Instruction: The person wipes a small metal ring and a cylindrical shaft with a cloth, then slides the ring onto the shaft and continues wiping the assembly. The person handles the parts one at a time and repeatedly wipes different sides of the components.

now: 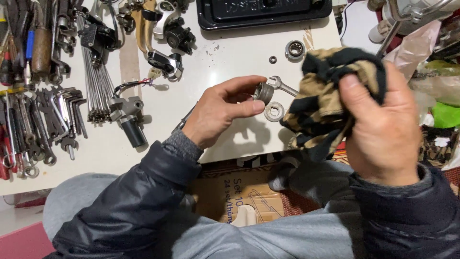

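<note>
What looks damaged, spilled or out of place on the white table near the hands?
Nothing looks damaged or spilled. The left hand holds a small round metal part, the right hand a black and tan rag. A toothed ring, wrench and bearing lie loose beside them.

Could not make out the right hand's (381,127) palm or fingertips, buried in the black-and-tan rag (330,91). Saw only one end of the wrench (282,86), the rest hidden beneath that rag. Glimpsed just the rim of the small round metal part (263,92), its far side covered by the left hand's (218,109) fingers (239,86). Lost the black tray (263,13) past the top edge. Lost the tool pile (19,96) past the left edge, too tangled to tell apiece. Found the cardboard box (239,196) half hidden behind the sleeves and knees.
</note>
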